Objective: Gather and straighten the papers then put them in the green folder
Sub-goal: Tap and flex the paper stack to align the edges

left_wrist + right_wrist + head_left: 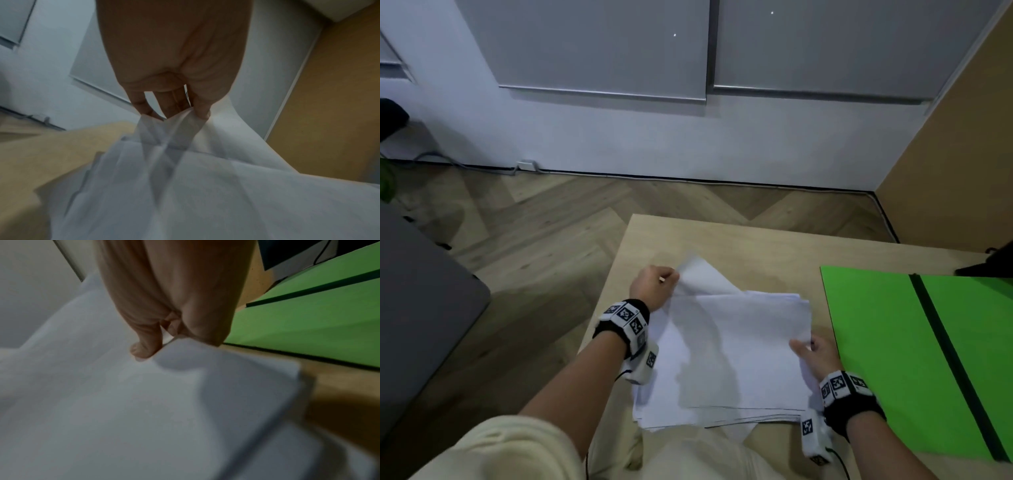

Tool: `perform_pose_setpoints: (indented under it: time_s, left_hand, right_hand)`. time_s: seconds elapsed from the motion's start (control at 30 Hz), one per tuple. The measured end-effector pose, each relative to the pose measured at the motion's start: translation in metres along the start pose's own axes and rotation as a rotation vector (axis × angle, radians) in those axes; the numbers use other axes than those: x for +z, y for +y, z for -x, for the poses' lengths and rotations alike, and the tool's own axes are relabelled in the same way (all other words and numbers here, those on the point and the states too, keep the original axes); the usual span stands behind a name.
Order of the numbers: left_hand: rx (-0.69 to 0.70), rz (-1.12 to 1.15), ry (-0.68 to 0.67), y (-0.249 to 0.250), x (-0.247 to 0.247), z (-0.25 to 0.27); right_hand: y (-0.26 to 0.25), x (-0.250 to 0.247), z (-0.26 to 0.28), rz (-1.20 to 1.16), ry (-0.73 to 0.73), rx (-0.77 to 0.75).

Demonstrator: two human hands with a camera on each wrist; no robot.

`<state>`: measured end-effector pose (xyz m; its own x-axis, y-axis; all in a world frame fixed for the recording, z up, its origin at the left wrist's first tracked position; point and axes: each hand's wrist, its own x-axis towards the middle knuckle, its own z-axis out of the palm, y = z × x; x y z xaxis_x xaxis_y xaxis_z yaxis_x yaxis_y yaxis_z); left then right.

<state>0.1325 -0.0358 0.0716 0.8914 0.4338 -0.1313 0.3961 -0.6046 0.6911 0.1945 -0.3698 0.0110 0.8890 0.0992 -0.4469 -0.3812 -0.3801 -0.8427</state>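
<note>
A loose stack of white papers (732,353) lies on the wooden table (756,246), its edges uneven and its near edge hanging over the table's front. My left hand (654,284) pinches the far left corners of several sheets (170,129) and lifts them, so they curl upward. My right hand (815,353) grips the stack's right edge (185,363), thumb on top and fingers underneath. The green folder (893,342) lies flat to the right of the papers, a black elastic band (945,349) running along it; it also shows as green folder (308,318) in the right wrist view.
A dark object (993,263) sits at the table's far right corner, behind the folder. A grey surface (421,308) stands to the left across a strip of wooden floor. A brown panel (962,137) rises on the right.
</note>
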Motion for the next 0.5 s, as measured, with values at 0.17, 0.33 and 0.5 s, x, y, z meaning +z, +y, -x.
perform_pose_setpoints:
  time_s: [0.17, 0.33, 0.5]
  left_hand:
    - [0.115, 0.017, 0.045, 0.019, 0.012, -0.001]
    - [0.461, -0.096, 0.196, 0.064, -0.01, -0.001]
    - [0.573, -0.076, 0.628, 0.1, -0.062, 0.007]
  right_hand:
    - [0.021, -0.004, 0.011, 0.052, -0.02, 0.065]
    - [0.028, -0.006, 0.016, -0.003, -0.074, 0.156]
    - [0.019, -0.006, 0.02, -0.031, -0.095, 0.154]
